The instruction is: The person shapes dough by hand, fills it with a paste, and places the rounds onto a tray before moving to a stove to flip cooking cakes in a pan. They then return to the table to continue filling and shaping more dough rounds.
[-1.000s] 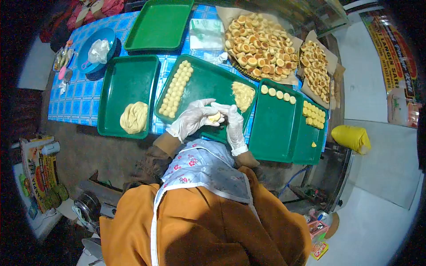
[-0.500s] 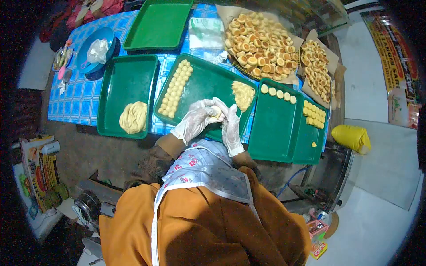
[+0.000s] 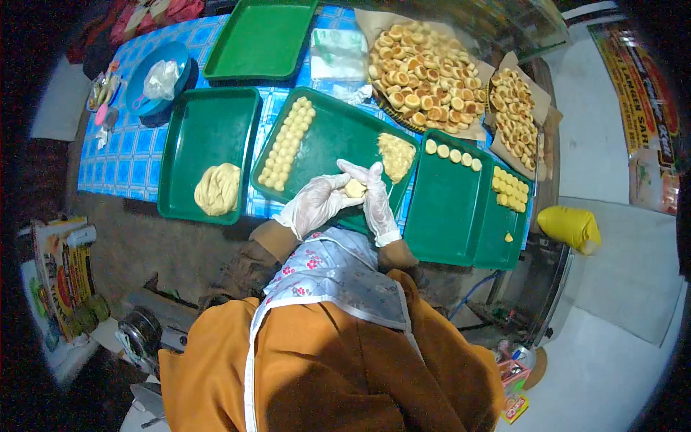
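Observation:
A small round piece of dough (image 3: 355, 189) is pinched between my gloved hands. My left hand (image 3: 314, 204) grips it from the left, and my right hand (image 3: 376, 205) closes on it from the right with the fingers over its top. Beneath them lies a green tray (image 3: 338, 129) with rows of small dough balls (image 3: 286, 144) along its left side. On that tray's right side is a heap of pale yellow filling (image 3: 396, 157), with a thin stick-like handle at its lower end. To the right, flattened dough rounds (image 3: 455, 155) line the top of another green tray (image 3: 442, 216).
A large dough lump (image 3: 217, 189) lies in the left tray (image 3: 180, 144). Behind are another tray (image 3: 260, 39), a blue basin (image 3: 137, 97) and a plastic pack (image 3: 338, 54). Baked rounds (image 3: 428, 72) fill the back right. Yellow pieces (image 3: 509, 189) sit in the far-right tray (image 3: 497, 248).
The dough piece has turned and shows more of its round face. My right fingers have shifted up and over it. Both hands stay over the middle tray.

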A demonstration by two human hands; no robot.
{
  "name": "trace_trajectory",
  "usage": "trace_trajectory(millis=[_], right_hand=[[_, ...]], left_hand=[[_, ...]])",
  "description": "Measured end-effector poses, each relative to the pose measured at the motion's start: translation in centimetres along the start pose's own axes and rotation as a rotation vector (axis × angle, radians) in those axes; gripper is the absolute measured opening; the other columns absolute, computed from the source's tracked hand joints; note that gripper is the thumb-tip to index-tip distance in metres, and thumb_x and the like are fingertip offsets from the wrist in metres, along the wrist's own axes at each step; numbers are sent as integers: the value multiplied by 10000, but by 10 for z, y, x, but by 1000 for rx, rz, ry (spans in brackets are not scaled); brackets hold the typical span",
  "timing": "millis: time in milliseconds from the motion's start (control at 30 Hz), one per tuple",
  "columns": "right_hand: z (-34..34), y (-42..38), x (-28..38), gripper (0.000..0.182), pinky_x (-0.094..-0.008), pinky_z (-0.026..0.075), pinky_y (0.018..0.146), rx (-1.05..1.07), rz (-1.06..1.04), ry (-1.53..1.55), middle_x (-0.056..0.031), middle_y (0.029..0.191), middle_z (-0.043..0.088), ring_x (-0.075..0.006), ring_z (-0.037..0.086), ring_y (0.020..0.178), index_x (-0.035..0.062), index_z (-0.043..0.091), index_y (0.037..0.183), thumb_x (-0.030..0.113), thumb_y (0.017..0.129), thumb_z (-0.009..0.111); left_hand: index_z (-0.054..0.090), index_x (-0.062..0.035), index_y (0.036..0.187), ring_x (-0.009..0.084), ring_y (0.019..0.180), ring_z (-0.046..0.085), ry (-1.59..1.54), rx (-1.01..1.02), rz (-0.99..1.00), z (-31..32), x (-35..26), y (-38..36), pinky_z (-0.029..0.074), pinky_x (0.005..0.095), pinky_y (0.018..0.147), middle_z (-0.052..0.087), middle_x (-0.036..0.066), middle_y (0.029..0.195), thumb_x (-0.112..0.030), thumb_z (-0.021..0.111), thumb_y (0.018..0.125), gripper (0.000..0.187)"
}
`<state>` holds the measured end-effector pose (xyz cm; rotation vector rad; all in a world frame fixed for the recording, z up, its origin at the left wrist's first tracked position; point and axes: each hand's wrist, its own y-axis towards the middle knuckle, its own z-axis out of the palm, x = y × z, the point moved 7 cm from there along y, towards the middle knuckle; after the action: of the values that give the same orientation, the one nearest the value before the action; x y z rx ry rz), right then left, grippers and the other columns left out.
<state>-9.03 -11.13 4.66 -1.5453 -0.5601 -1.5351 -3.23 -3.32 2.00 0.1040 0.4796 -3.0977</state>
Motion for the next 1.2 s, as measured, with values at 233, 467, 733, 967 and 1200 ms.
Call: trace_trajectory(millis=[233,467,733,967,1200], right_hand=[[-4,0,2,931,-383,321,1152,-31,1,47,-168,1387,589,-266,498,1323,-33,633,1302,727,994,192],[-7,-2,1,948,-377,355,1130,-79,19,132,-181,1404,570,-264,532,1281,-64,578,1347,745,977,251],[-5,-4,2,926,-384,316,1156,-81,23,107,-173,1408,574,-266,494,1330,-40,605,1331,733,988,228],[0,-5,1,863,-382,337,1145,-26,17,76,-162,1403,583,-257,507,1325,-31,629,1307,682,1017,240],[-29,-16,14,392,-348,472,983,-136,-208,-41,-121,1219,681,-228,625,1132,14,709,1185,309,934,649]], left_hand=[[469,138,1335,326,1271,563,172,44,70,6,-6,-2,487,456,1097,530,242,1383,-70,470,1035,365],[482,138,1341,317,1290,550,227,60,60,22,-8,-6,469,418,1110,540,225,1388,-65,518,1013,387],[444,129,1377,314,1329,515,208,40,36,12,-3,-3,449,421,1127,527,226,1403,-83,491,1024,414],[393,142,1392,332,1293,548,-50,-27,-9,13,1,-4,470,452,1110,517,262,1393,-30,457,1019,416],[456,133,1354,331,1189,622,98,-85,77,-10,-8,-2,550,416,1016,572,250,1313,-38,494,1010,386]])
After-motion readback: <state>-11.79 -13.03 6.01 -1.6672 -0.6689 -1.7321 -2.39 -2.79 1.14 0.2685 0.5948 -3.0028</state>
